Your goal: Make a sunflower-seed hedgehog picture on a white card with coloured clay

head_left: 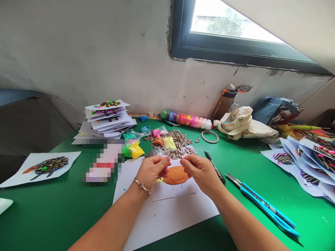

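My left hand (154, 168), with a bracelet at the wrist, is closed in a pinch of thumb and forefinger. Facing it, my right hand (201, 171) pinches the same way, a small gap between the two. Whatever is in the fingertips is too small to make out. Below them an orange clay oval (176, 176) covers part of a small sheet of paper (174, 196), with thin drawn legs beneath it. A bit of yellow-green clay (159, 180) shows by the left fingers. The small sheet rests on a larger white sheet (154, 223).
Striped sunflower seeds (180, 138) are heaped behind my hands, beside bags of yellow clay (134, 150). A black pen (213, 164) and blue utility knife (264, 202), blade out, lie right. Stacks of seed pictures (111, 118) stand left and right. A tape roll (209, 136) lies behind.
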Tool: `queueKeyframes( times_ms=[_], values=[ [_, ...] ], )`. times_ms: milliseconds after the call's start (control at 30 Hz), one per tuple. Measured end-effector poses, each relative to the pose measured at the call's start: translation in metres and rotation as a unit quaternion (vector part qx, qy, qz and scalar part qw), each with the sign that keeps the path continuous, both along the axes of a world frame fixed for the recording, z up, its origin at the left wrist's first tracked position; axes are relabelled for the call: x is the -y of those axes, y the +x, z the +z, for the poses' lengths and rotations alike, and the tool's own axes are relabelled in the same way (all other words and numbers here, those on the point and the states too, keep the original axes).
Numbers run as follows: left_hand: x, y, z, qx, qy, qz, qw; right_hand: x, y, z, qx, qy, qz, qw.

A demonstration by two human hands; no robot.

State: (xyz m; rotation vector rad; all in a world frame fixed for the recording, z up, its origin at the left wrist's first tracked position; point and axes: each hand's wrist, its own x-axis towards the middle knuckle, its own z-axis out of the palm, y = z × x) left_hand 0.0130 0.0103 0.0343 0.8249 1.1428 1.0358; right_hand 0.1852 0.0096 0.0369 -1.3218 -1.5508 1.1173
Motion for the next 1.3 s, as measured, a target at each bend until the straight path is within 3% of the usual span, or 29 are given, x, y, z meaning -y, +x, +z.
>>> queueKeyframes(
  times_ms=[200, 367, 633, 767, 933, 1100, 1300],
  values=[
    [-0.001, 0.000, -0.001, 0.017, 0.014, 0.014, 1.000, 0.000, -0.001, -0.004, -0.011, 0.029, 0.012, 0.999],
    [-0.002, 0.000, -0.001, -0.004, 0.018, 0.016, 1.000, 0.000, 0.000, -0.008, 0.041, 0.041, 0.014, 0.998],
    [-0.009, -0.010, -0.001, -0.027, 0.021, 0.056, 0.998, -0.001, 0.001, 0.000, 0.064, 0.029, 0.026, 0.997],
    [-0.015, -0.013, -0.004, -0.026, 0.015, 0.079, 0.996, -0.002, 0.007, 0.002, 0.026, 0.011, -0.005, 1.000],
    [-0.016, -0.011, -0.010, -0.028, 0.021, 0.080, 0.996, 0.003, 0.017, -0.010, -0.078, -0.066, -0.041, 0.994],
    [-0.017, -0.010, -0.015, -0.038, 0.030, 0.072, 0.996, 0.007, 0.020, -0.021, -0.066, -0.055, -0.021, 0.996],
    [-0.018, -0.009, -0.016, -0.047, 0.020, 0.076, 0.996, 0.005, 0.024, -0.016, -0.050, -0.048, -0.045, 0.997]
  ],
)
